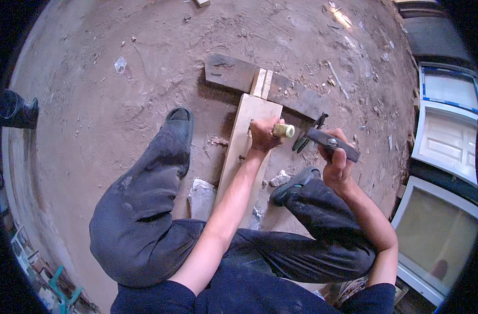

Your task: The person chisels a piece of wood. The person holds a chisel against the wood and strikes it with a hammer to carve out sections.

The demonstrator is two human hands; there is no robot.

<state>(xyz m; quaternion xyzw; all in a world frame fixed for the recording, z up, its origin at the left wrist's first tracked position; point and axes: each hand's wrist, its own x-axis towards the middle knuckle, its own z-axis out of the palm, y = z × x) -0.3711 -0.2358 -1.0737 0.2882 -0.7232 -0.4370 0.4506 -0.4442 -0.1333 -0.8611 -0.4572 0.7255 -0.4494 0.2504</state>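
A pale wooden board (249, 108) runs lengthwise between my legs, and its narrow tenon-like end (262, 83) rests across a dark plank (231, 69). Over the board, my left hand (263, 138) is closed around a chisel (285, 131); its pale yellow handle end sticks out to the right, and the blade is hidden. My right hand (336, 170) grips a hammer (333, 142) to the right of the board, with the dark metal head uppermost and most of the handle out of sight. The hammer and chisel are apart.
A dark tool (301, 142), its kind unclear, shows beside the hammer head. Whitish blocks (202, 196) and stones lie by the board. Wood chips scatter over the dirt floor (144, 63). White framed panels (448, 131) stand at the right; a person's shoe (29, 112) shows far left.
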